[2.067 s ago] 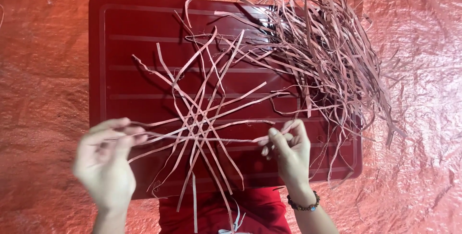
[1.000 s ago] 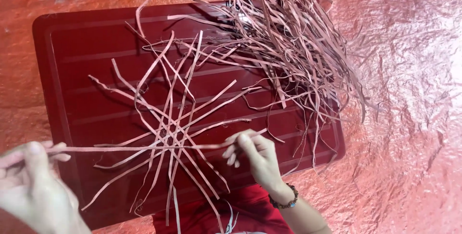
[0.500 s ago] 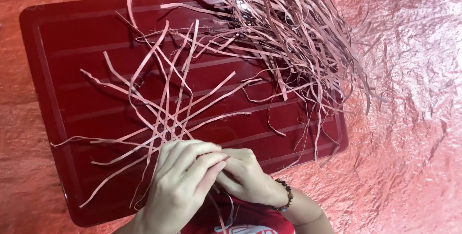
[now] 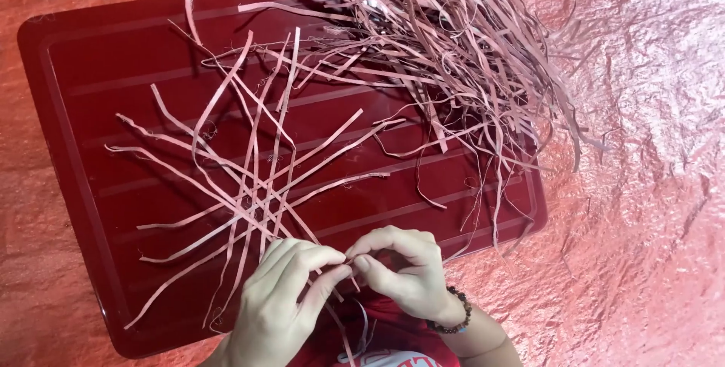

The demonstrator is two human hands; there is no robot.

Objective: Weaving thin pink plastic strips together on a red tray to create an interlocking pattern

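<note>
Pink loose strips crowd the red tray beyond woven star.

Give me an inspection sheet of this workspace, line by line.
Surface: dark red ribbed tray lying on a crinkled orange-red sheet.
Job's things: woven star of flat pinkish strips on the tray.
Clutter: loose pile of strips spilling over the tray's upper right edge.
Hands: left hand and right hand meet fingertip to fingertip, pinching strip ends at the near edge; beaded bracelet on right wrist.
Cables: nothing seen.
Surroundings: nothing seen beyond the sheet.
</note>
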